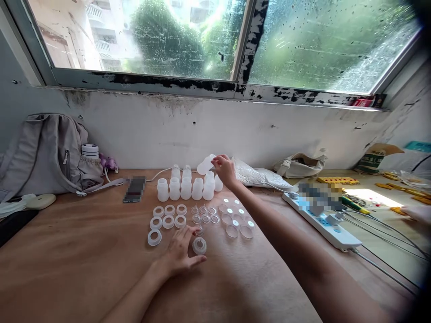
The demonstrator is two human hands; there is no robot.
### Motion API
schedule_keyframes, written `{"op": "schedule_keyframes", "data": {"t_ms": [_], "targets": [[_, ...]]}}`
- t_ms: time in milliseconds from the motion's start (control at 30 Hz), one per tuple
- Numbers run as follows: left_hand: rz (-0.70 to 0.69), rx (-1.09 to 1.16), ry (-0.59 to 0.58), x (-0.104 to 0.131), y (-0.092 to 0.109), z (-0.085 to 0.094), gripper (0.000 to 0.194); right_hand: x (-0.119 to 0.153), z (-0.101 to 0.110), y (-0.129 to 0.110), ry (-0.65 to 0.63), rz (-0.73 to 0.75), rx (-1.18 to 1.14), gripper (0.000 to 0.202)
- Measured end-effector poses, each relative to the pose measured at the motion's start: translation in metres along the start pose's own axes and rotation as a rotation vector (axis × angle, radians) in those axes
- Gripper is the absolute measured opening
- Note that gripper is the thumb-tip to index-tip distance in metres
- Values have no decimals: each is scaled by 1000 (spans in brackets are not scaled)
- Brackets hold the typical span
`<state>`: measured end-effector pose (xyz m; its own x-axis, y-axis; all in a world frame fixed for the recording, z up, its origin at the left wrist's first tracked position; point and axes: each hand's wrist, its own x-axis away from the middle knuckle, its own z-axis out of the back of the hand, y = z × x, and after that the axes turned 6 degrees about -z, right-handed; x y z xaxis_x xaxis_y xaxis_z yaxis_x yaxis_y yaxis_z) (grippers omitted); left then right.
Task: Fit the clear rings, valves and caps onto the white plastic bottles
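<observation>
My right hand [225, 170] reaches to the back of the table, closed on a translucent white bottle [204, 165] that it holds tilted above a group of similar bottles [186, 188]. My left hand [182, 249] rests low over the table, thumb and fingers spread beside a round cap assembly [200, 246]. Its fingertips are close to a small clear nipple-like piece [199, 230]; whether they touch it I cannot tell. White screw rings [154, 237] lie in rows to the left. Several clear nipple-like pieces [205, 219] sit in the middle, with clear round covers [232, 231] to their right.
A phone [134, 189] lies left of the bottles, near a grey backpack [57, 152]. A white plastic package [259, 175] is behind my right arm. On the right are a power strip [323, 222] with cables, a bag [299, 165] and part of another person's hand [415, 212].
</observation>
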<state>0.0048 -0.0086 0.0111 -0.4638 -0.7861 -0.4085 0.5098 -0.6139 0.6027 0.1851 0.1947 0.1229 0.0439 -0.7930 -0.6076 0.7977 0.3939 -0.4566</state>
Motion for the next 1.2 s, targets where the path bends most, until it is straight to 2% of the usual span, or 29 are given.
{"op": "schedule_keyframes", "data": {"t_ms": [167,300,400,567,733,800,900,1067,1133,1200], "targets": [[13,-197,-86,1,4,-2,36,-6,-25,-1,-194,41,124,16],[19,-210,-73,2,4,-1,33,-5,-39,-2,-348,90,181,13],[27,-195,-57,1,2,-2,32,-3,-43,-3,-412,95,213,16],[22,-154,9,0,-1,-2,33,-1,-38,-7,-418,114,223,16],[23,-153,144,-1,-4,2,30,9,-23,-23,-317,153,173,20],[32,-176,197,-2,-6,4,30,27,-15,-34,-263,171,127,22],[54,-220,242,-3,-10,7,32,75,-3,-48,-222,204,-70,21],[70,-253,305,-3,-14,7,35,171,2,-50,-428,203,-246,17],[58,-247,296,-2,-14,7,33,194,-2,-44,-466,171,-291,20],[40,-235,271,-2,-12,6,32,206,-6,-39,-473,122,-357,20]]}}
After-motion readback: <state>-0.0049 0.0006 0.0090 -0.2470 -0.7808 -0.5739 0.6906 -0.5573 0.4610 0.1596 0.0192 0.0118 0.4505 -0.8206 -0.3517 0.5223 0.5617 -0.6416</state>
